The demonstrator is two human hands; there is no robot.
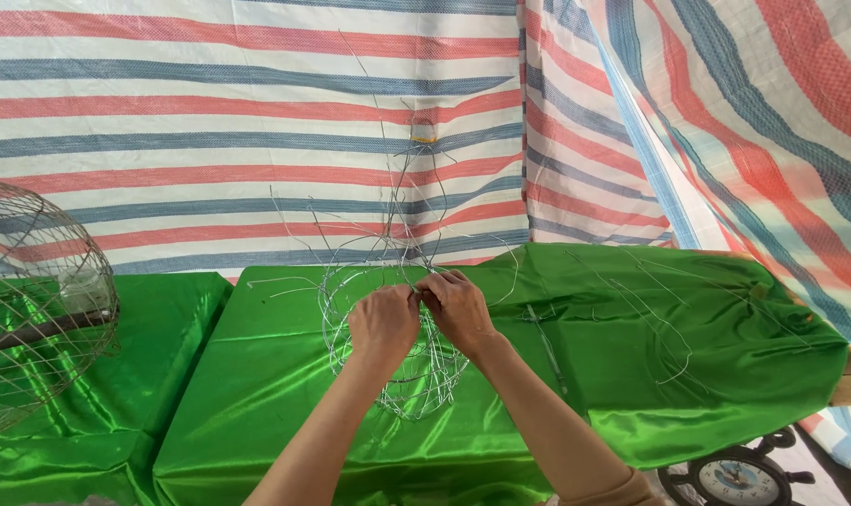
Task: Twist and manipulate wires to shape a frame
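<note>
Hands together at the rim: left hand (380, 321) and right hand (456, 307) both pinch strands of the half-woven wire frame (402, 351), steadying it mid-worktop (257, 375); finished wire basket (32, 300) at 9 o'clock.

A table draped in shiny green cloth (257, 375) carries a half-formed wire frame (397, 370) at its middle. To the right, loose wire lengths (664, 323) lie scattered over the rumpled cloth. A second green-covered surface (88, 422) stands just left, bearing 1 finished wire basket (27, 300).

Makeshift craft workshop: striped tarpaulin walls (257, 122), green-draped tables (257, 394), wire baskets (32, 290).
</note>
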